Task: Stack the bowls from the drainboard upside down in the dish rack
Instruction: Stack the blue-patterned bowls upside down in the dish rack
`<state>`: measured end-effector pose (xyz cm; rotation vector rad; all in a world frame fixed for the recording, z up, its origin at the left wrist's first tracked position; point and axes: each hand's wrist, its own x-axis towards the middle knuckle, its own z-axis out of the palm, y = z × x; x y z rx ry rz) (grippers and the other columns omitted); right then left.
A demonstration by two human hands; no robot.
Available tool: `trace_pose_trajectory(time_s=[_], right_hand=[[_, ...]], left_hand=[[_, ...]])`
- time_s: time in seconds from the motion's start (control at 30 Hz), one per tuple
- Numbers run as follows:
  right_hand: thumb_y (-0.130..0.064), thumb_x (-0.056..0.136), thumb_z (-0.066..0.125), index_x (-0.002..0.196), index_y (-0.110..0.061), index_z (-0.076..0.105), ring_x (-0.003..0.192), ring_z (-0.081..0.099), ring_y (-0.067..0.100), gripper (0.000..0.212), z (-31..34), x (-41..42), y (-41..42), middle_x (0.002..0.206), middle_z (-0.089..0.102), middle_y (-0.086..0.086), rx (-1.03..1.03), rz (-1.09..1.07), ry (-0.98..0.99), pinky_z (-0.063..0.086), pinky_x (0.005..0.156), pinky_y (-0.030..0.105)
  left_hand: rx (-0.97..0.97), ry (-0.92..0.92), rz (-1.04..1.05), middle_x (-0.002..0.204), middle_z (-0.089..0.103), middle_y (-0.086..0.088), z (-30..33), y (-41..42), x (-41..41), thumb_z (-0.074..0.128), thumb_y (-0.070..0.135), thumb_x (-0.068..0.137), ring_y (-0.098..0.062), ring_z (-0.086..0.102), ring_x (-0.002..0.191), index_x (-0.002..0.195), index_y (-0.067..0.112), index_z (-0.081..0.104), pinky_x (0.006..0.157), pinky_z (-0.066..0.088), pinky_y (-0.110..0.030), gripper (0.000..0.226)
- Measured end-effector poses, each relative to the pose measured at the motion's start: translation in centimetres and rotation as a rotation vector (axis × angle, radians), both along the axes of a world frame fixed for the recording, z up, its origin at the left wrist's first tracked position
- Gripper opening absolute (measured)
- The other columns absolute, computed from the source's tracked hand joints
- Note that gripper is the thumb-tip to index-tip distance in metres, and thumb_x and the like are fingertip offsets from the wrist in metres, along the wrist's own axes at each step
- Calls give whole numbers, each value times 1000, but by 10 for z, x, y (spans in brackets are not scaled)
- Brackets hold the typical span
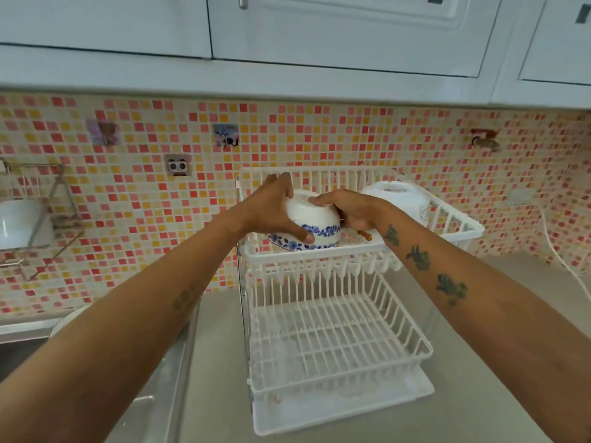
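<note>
A white bowl with a blue flower band is held upside down and slightly tilted over the left part of the white dish rack's upper tier. My left hand grips its left side, thumb across the blue band. My right hand holds its right side and foot. A second white bowl lies upside down at the right of the same tier. The lower tier holds no bowls.
The rack stands on a grey counter against a mosaic-tiled wall. A steel sink edge runs at the left. A wire wall shelf hangs far left. White cabinets are overhead. A white cable trails at the right.
</note>
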<state>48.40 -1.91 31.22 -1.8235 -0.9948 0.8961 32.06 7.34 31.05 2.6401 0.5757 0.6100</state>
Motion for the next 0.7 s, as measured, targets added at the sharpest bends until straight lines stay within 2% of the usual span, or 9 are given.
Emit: trace_pose_trajectory(time_s=[0.07,0.17,0.23,0.4,0.5,0.57,0.63,0.7], right_hand=[[-36,87,63,129,-9,54,115,62,29,50,-3,5,3,125,65,11,0,-25,-16,46,104,47],[-33,85,66,127,-7,55,113,62,30,50,-6,9,7,123,66,11,-5,-64,-56,47,103,47],[-35,85,66,126,-7,56,112,62,29,51,-8,7,9,124,65,10,-22,-64,-95,48,102,45],[-38,90,57,127,-9,56,110,62,28,47,-11,6,12,124,65,10,-29,-50,-178,49,97,40],[-36,91,55,123,-8,61,107,64,29,43,-8,-2,10,123,66,13,11,-66,-352,50,99,43],[-35,93,52,115,-8,66,104,62,26,37,-3,-12,7,122,65,11,133,-107,-508,48,97,39],[-32,96,48,104,-5,67,98,59,23,34,6,-30,4,112,67,10,311,-164,-578,44,90,33],[-29,96,46,87,-7,62,85,54,20,30,18,-56,8,90,62,6,468,-195,-521,40,82,28]], left_hand=[[11,32,3,109,47,-3,-1,-1,1,92,46,49,-19,46,91,107,13,39,58,38,-24,85],[49,119,17,101,47,-1,-2,-4,4,91,46,51,-18,45,87,110,13,34,58,36,-26,89],[100,171,35,104,49,-3,-6,-3,6,89,49,51,-20,47,89,116,11,34,66,39,-28,94],[156,208,63,113,48,-4,-9,-2,7,86,53,55,-23,51,97,126,10,30,75,45,-32,100],[112,204,69,110,47,-2,-4,-5,1,84,56,57,-21,50,95,124,8,34,68,42,-28,96],[11,76,63,109,50,-1,0,-3,-7,83,55,60,-19,51,95,119,10,41,62,41,-25,86],[-94,-167,57,112,56,0,4,0,-18,78,52,69,-18,56,102,115,9,48,72,48,-26,70],[-202,-397,96,103,61,0,7,9,-35,68,47,83,-18,61,100,110,2,54,78,52,-25,54]])
